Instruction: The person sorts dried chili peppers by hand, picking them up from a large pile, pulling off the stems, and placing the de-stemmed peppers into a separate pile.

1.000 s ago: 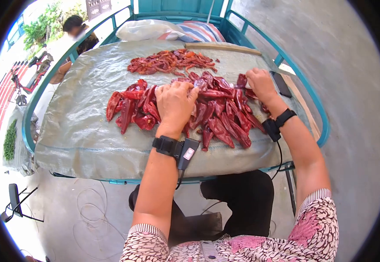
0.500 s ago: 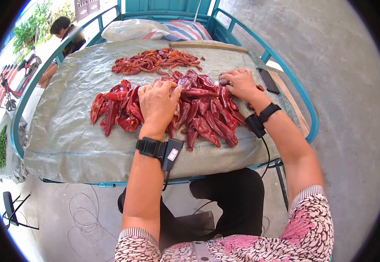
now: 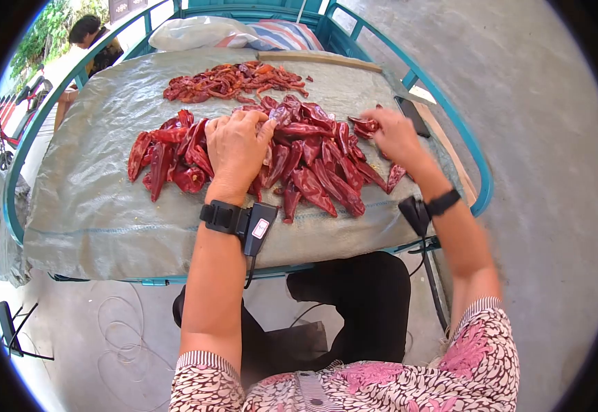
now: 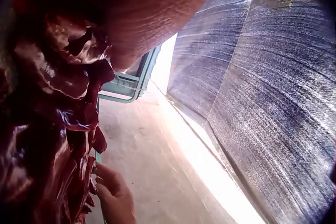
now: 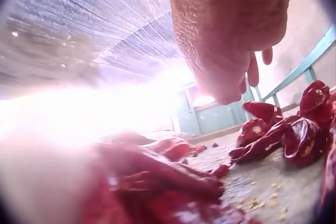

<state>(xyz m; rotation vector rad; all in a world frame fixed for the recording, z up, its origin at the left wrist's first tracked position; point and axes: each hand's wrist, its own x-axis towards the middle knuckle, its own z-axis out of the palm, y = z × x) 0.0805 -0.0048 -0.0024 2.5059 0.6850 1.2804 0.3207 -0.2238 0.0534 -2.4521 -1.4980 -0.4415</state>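
In the head view, my left hand [image 3: 235,147] rests on the heap of wrinkled dark red chili peppers [image 3: 326,168]. Its fingers bend down over them, and the fingertips are hidden, so I cannot tell whether they grip one. At the heap's right edge my right hand [image 3: 393,134] holds a dark red pepper [image 3: 363,126] at its fingertips. Another pepper [image 3: 396,176] lies just below that hand. In the right wrist view, the right hand [image 5: 231,35] is above a few whole peppers [image 5: 304,140], with pale seeds [image 5: 257,203] scattered on the sheet nearby.
A grey-green sheet [image 3: 106,206] covers the bed of a teal-railed cart [image 3: 460,141]. A smaller pile of thin red pepper pieces [image 3: 230,81] lies farther back. A phone [image 3: 412,117] sits at the right, beside a wooden strip. A person [image 3: 93,41] is beyond the left rail.
The right hand has moved slightly right relative to the heap, with a pepper at its fingertips. The left hand stays on the heap. The head view has shifted, sliding the scene left and up.
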